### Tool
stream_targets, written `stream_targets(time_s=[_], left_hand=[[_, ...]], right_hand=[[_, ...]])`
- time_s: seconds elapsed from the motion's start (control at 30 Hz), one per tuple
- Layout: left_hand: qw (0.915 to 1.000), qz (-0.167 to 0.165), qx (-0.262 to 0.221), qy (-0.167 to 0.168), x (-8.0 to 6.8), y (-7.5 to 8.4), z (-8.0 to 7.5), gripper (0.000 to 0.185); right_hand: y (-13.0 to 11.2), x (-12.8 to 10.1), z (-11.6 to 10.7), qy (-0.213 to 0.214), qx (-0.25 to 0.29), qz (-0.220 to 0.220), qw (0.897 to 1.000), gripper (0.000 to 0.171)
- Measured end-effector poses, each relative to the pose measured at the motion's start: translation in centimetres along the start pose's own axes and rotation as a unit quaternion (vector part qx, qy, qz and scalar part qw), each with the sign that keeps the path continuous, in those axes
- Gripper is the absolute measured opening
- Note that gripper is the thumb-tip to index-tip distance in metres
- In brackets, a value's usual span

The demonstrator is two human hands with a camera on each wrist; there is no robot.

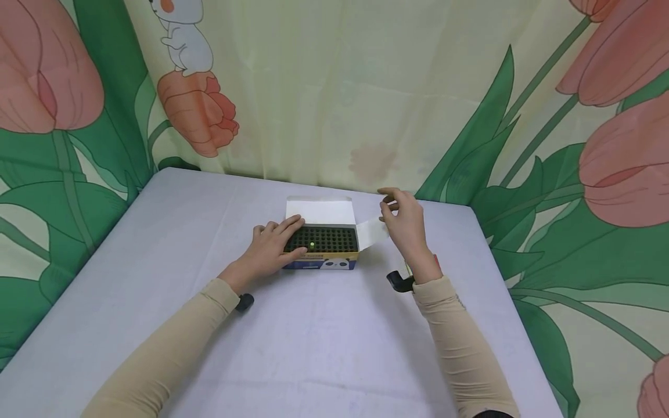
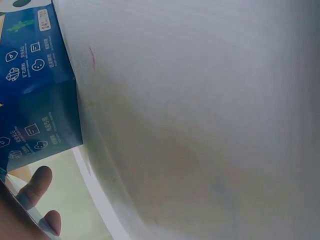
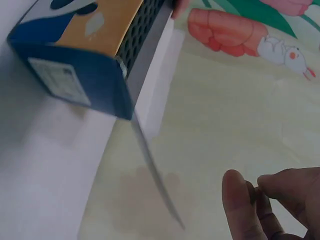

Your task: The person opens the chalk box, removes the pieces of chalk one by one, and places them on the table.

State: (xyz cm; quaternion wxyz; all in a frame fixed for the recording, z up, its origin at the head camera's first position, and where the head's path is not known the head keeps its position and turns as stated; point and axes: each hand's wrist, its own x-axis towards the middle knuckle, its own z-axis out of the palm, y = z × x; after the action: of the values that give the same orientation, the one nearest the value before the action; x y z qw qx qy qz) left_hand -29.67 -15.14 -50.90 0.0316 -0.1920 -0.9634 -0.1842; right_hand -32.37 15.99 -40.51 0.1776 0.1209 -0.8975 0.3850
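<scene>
A blue and yellow box with a panda on its front stands on the table, its lid raised at the back. Inside lies a dark tray full of round holes, where one small green-tipped stick shows. My left hand rests on the box's left end, thumb by the front edge and fingers extended toward the back edge. My right hand hovers beside the white right end flap, fingers loosely bent. In the right wrist view, that flap stands apart from the fingers, and no held thing is visible.
A white cloth covers the table. A curtain printed with tulips hangs close behind it. The raised white lid stands at the box's back. Partly hidden by my right wrist is a small red thing.
</scene>
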Motion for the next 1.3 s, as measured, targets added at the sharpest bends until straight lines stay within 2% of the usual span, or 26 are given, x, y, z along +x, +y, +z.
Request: stream_targets(time_s=[0.23,0.5,0.7,0.93,1.1,1.3], left_hand=[[1.0000,-0.003,0.000,-0.003,-0.1,0.2,-0.1,0.081],[1.0000,-0.005,0.005,0.001,0.0,0.0,0.0,0.082],[1.0000,-0.002,0.005,0.003,0.0,0.0,0.1,0.080],[1.0000,0.003,0.004,0.004,-0.1,0.0,-0.1,0.080],[1.0000,0.004,0.001,0.008,-0.1,0.0,-0.1,0.080],[1.0000,0.006,-0.003,0.005,-0.2,0.1,-0.3,0.080]], right_hand=[[-2.4,-0.8,2.5,-0.067,0.009,-0.014,0.998,0.031],[-3.8,-1.5,5.8,-0.133,0.002,-0.024,0.991,0.031],[-3.9,-2.0,8.2,-0.189,-0.022,-0.034,0.981,0.031],[-3.5,-2.5,9.5,-0.264,-0.049,-0.027,0.963,0.037],[-3.5,-2.8,9.8,-0.283,-0.050,-0.030,0.957,0.034],[-3.6,-3.1,10.1,-0.286,-0.059,-0.034,0.956,0.022]])
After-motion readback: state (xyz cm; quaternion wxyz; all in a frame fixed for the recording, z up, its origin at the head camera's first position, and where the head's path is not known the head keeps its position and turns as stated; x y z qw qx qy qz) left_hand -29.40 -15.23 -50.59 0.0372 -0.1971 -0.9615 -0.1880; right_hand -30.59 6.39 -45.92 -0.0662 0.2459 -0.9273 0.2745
